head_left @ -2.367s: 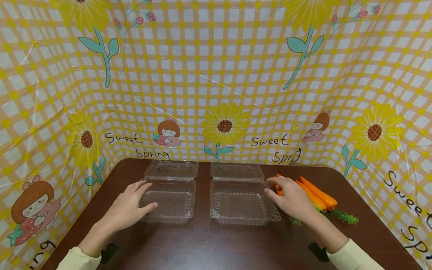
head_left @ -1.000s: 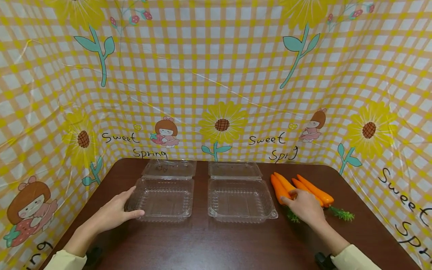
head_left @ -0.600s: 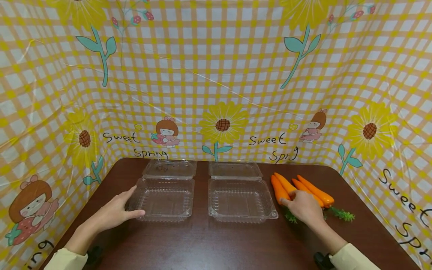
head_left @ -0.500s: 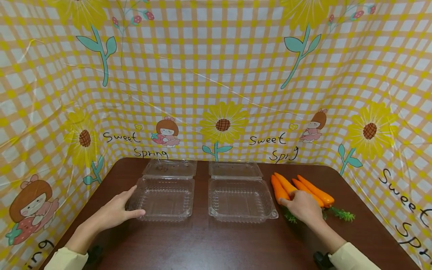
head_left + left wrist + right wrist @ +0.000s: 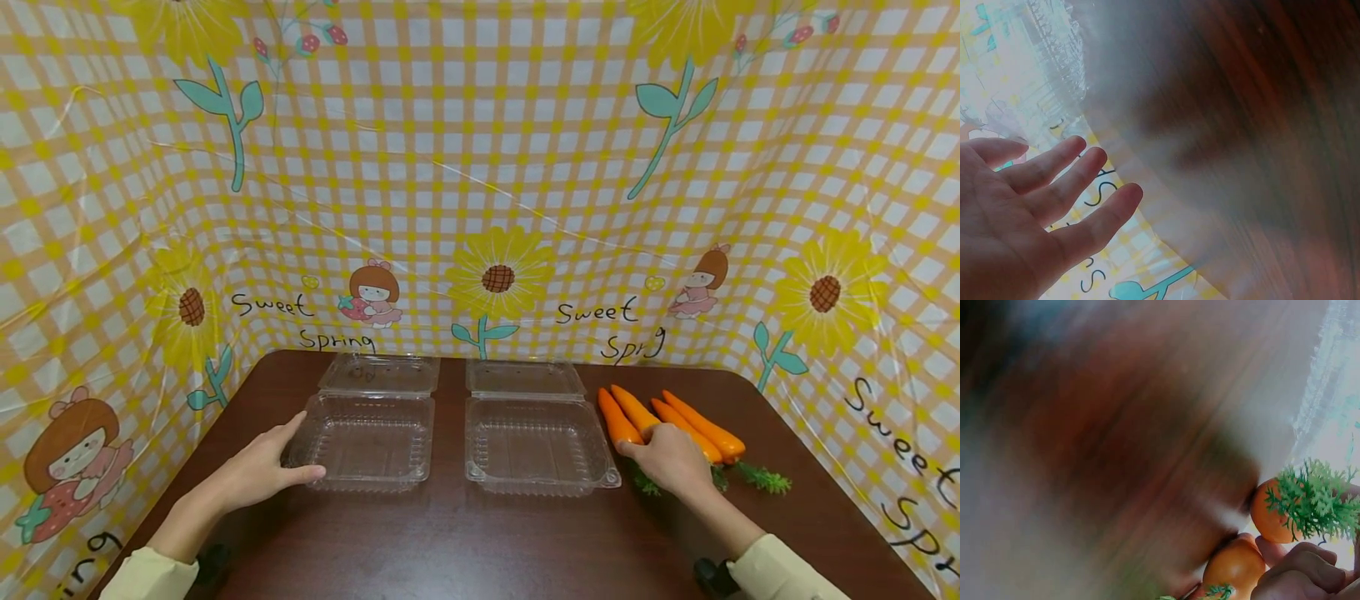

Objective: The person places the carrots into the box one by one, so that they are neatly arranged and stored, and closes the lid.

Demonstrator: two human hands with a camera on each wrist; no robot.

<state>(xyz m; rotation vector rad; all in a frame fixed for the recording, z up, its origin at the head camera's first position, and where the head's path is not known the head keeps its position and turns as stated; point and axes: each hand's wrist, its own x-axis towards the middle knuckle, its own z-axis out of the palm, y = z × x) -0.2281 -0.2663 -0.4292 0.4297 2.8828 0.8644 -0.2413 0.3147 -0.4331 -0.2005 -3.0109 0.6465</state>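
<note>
Two clear plastic clamshell boxes stand side by side on the table with lids folded back, the left box (image 5: 367, 483) and the right box (image 5: 540, 485). My left hand (image 5: 258, 471) is spread beside the left box's outer side, holding nothing; its fingers are apart in the left wrist view. On the right lie several orange carrots with green leafy tops. My right hand (image 5: 671, 458) grips the leftmost carrot (image 5: 617, 418) near its leafy end, thumb on its left. In the right wrist view its curled fingers (image 5: 1300, 575) sit between that carrot (image 5: 1272, 515) and another carrot (image 5: 1235, 569).
Further right lie more carrots (image 5: 712, 433), close together, their tips toward the back. Dark brown wood forms the table (image 5: 480, 542). A checked, flower-printed cloth (image 5: 495, 175) hangs behind and along both sides.
My right hand has gone from the right box's edge to the carrots, and the leftmost carrot has shifted slightly left, away from its neighbour. My left hand has drawn back slightly from the left box.
</note>
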